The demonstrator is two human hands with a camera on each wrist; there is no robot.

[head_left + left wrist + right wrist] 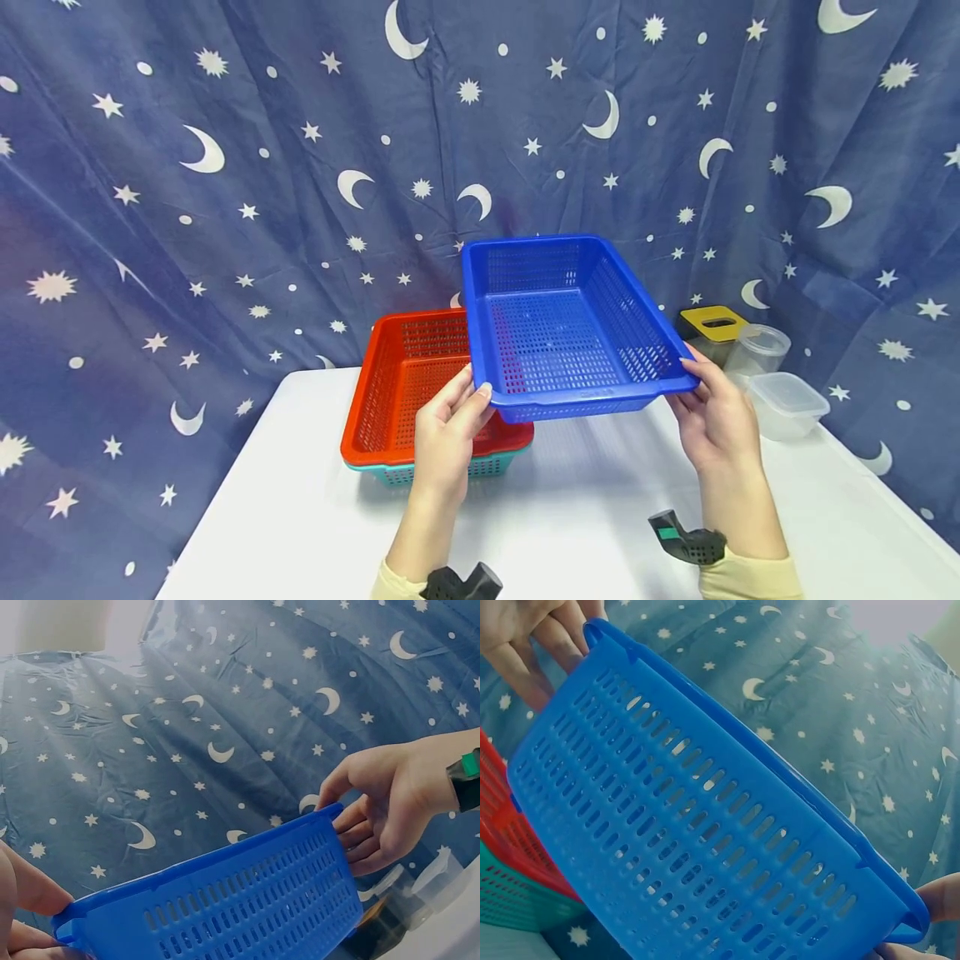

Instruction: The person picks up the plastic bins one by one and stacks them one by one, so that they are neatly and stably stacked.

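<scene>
A blue plastic basket with slotted walls is held up above the table, its near side lower than its far side. At its near left corner, my left hand pinches the rim, thumb on top. My right hand grips the near right corner of the same rim. In the left wrist view the basket's slotted wall spans between both hands. A red basket sits nested in a teal basket on the table, partly hidden behind the blue one and my left hand.
On the right of the white table stand a clear lidded box, a round clear container and a dark container with a yellow lid. A blue curtain with moons and stars hangs behind the table.
</scene>
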